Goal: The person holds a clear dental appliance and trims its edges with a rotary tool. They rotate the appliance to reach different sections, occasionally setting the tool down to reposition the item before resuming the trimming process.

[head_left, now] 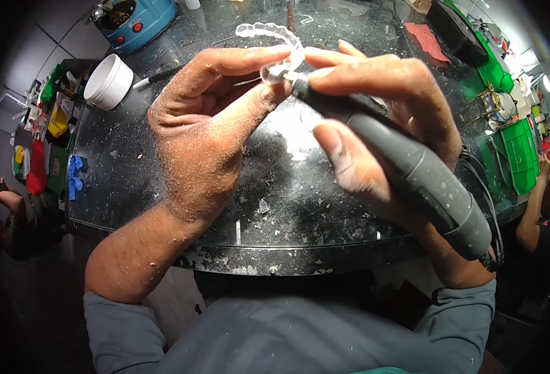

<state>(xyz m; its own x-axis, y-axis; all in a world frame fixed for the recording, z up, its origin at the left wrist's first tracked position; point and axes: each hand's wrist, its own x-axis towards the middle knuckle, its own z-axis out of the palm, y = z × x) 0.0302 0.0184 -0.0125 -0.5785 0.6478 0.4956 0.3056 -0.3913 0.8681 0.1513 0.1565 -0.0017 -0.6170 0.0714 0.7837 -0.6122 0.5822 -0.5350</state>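
Observation:
A clear, arch-shaped dental aligner (267, 29) is pinched between the thumb and forefinger of my left hand (203, 124), its curved end rising above the fingertips. White dust coats that hand and wrist. My right hand (406, 106) grips a dark grey rotary handpiece (406, 162) from above, with the thumb below it. The handpiece's tip meets the near end of the aligner, beside my left thumb; the bur itself is hard to make out. A black cord hangs from the handpiece's rear end.
Pale shavings litter the dark bench (325, 218). At the left stand a white tub (108, 82), a blue machine (135, 25) and a pen-like tool (156, 77). Red sandpaper (427, 41) and green trays (519, 156) lie right. Other people's hands show at both edges.

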